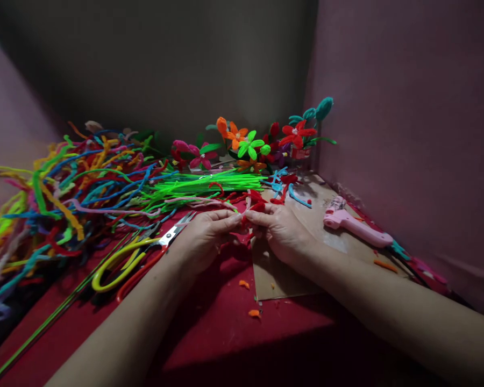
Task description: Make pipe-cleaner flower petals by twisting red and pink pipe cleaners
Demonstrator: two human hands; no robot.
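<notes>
Red surface (210,333), cardboard edge (258,277) near right hand (284,231)

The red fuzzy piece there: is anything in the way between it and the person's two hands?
Nothing visible is in the way. The right hand pinches the red fuzzy piece; the left hand has its fingertips right beside it, though contact is unclear. The scissors lie off to the left, not between.

Scissors (168,237) left, glue gun (358,230) right on cardboard (280,277), flowers (250,145) behind.
</notes>
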